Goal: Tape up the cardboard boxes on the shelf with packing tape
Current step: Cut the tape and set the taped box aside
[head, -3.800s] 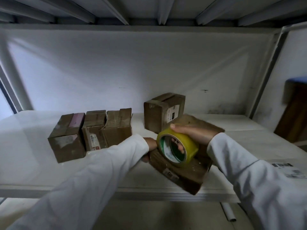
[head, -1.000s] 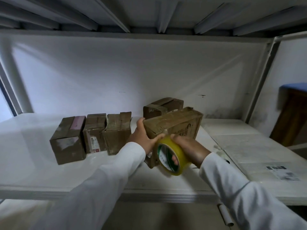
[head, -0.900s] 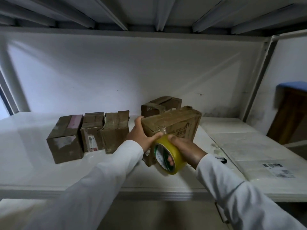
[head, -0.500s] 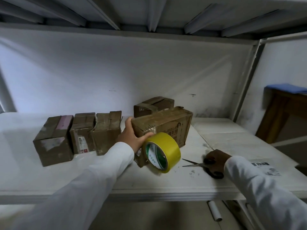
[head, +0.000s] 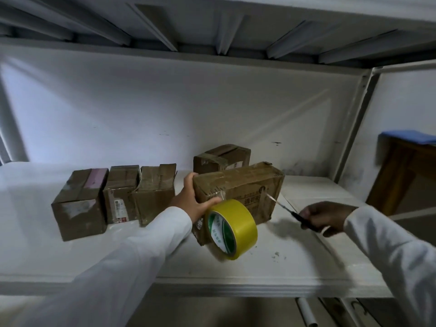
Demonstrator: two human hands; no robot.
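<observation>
White shelf [head: 94, 260]: our left hand [head: 191, 199] grips printed box [head: 238, 192], text unreadable; right hand [head: 325, 217] fingers grip scissors [head: 292, 212]; tape roll [head: 231, 228] hangs.

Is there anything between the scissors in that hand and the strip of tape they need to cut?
Nothing visible. The right hand holds the scissors out over bare shelf, beside the roll of tape hanging from the box.
</observation>
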